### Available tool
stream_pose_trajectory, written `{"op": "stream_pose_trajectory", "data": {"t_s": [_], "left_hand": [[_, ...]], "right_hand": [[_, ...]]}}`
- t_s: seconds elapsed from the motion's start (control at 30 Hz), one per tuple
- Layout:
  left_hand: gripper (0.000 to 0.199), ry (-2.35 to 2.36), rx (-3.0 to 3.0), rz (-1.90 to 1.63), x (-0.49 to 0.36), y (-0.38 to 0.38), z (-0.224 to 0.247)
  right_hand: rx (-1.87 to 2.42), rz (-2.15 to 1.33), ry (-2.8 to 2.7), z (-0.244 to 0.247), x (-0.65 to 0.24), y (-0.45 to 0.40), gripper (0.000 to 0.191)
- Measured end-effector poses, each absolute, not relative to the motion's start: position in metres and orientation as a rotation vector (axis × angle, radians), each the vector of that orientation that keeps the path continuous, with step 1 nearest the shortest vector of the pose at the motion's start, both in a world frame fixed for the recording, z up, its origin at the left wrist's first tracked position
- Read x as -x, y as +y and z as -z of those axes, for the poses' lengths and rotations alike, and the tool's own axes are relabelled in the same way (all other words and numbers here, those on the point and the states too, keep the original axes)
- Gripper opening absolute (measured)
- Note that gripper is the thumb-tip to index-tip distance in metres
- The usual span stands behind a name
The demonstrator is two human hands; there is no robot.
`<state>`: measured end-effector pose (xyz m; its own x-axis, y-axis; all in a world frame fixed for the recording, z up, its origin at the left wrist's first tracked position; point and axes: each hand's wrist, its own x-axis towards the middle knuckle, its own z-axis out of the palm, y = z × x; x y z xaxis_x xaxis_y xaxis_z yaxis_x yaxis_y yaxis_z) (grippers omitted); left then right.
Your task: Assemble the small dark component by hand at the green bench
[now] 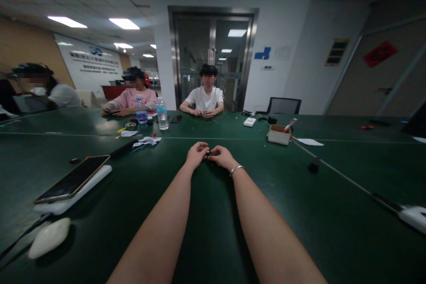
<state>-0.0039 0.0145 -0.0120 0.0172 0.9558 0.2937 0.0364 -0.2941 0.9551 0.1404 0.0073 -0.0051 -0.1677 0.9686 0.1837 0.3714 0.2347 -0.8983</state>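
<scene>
Both my arms reach forward over a dark green table point(213, 213). My left hand point(197, 154) and my right hand point(223, 157) meet near its middle, thumbs and fingertips pinched toward each other. Between them is a small dark object point(209, 153) with a shiny spot; it is too small to name. Fingers of both hands touch it. A silver bracelet point(237, 169) circles my right wrist.
Left of my arms a phone point(75, 178) lies on a white power bank, near a white mouse-shaped item point(49, 237). Two water bottles point(162, 114), crumpled paper point(146, 141) and a small open box point(278, 135) stand farther off. Several people sit across the table.
</scene>
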Motion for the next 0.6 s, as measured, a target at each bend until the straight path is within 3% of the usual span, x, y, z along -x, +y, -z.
{"op": "stream_pose_trajectory", "data": {"t_s": [0.37, 0.6], "left_hand": [[0.023, 1.03, -1.41, -1.289, 0.006, 0.01, 0.004], [0.028, 1.158, -1.414, -1.362, 0.004, 0.018, 0.013]], "right_hand": [[1.275, -0.928, -1.665, 0.006, -0.14, 0.008, 0.021], [1.3, -0.638, -1.752, 0.004, -0.136, 0.008, 0.019]]}}
